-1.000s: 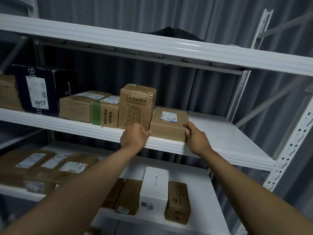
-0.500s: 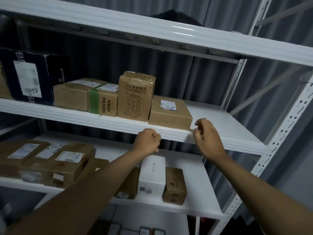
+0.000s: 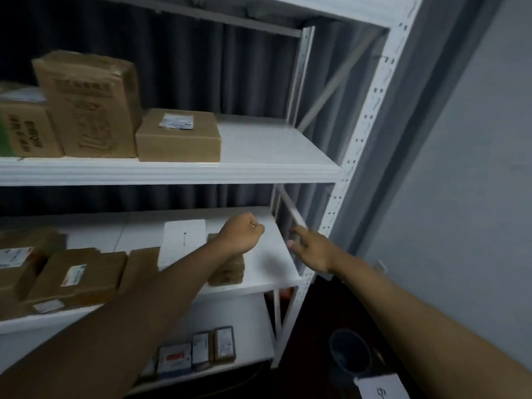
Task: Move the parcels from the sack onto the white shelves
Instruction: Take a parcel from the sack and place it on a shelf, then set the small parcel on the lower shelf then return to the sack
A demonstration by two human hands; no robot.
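Parcels, among them a flat brown box [image 3: 178, 136], sat on the white shelves [image 3: 276, 151]; no sack showed. The left hand [image 3: 240, 233] was fisted and empty, the right hand [image 3: 312, 250] spread. A careless swing might have knocked the lower-shelf boxes [image 3: 77, 276].

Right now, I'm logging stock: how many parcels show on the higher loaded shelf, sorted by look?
Plain brown: 2, the tall box and the flat box
Brown, green-taped: 1, the box with green tape, cut off by the picture's left edge
Total: 3
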